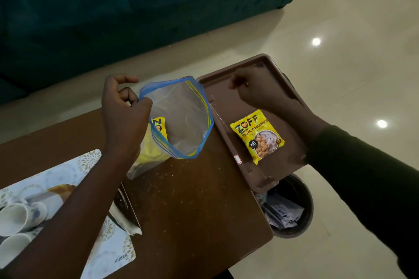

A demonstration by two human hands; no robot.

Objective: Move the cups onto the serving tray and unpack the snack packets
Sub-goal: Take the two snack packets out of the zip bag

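Note:
My left hand (123,108) pinches the rim of a clear zip bag (181,120) with a blue seal, holding its mouth wide. Yellow snack packets (158,128) show inside the bag's left side. One yellow soya chunks packet (257,136) lies flat on the brown serving tray (229,140) at the table's right end. My right hand (256,90) hovers over the tray's far half with loosely curled fingers, holding nothing. White cups (15,215) lie on their sides on a patterned mat (113,247) at the lower left, partly behind my left forearm.
The brown wooden table (192,199) carries scattered crumbs. A dark waste bin (292,208) with wrappers stands on the floor below the tray's near corner. A dark green sofa (113,7) fills the far side. Glossy cream floor tiles lie to the right.

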